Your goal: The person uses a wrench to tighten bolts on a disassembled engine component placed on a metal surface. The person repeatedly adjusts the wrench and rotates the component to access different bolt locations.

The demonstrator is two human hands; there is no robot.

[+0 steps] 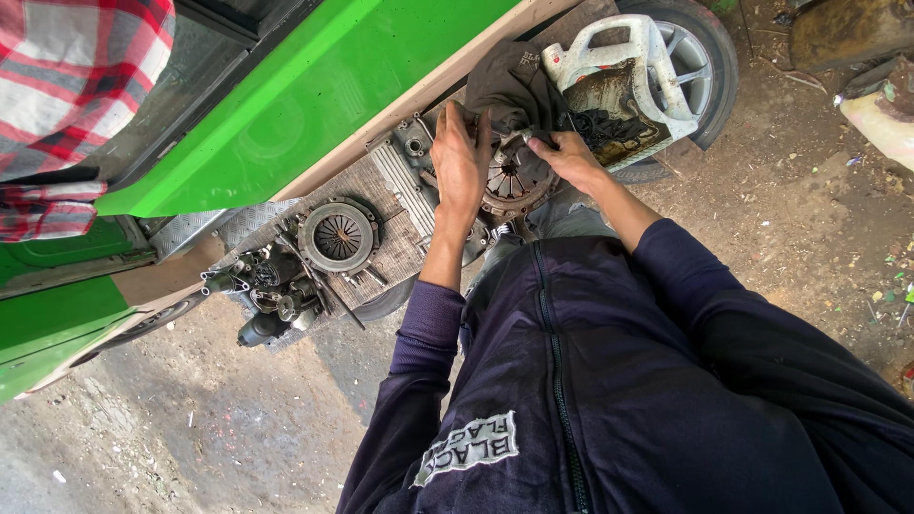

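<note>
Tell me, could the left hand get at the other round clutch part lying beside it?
Probably yes. The left hand rests on the clutch plate, and the second clutch part lies uncovered just to its left on the grey board, with nothing between them.

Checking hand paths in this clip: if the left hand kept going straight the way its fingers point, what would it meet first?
The left hand, on the round clutch part, points up-frame; first it would likely meet the dark cloth, though depth is unclear.
</note>
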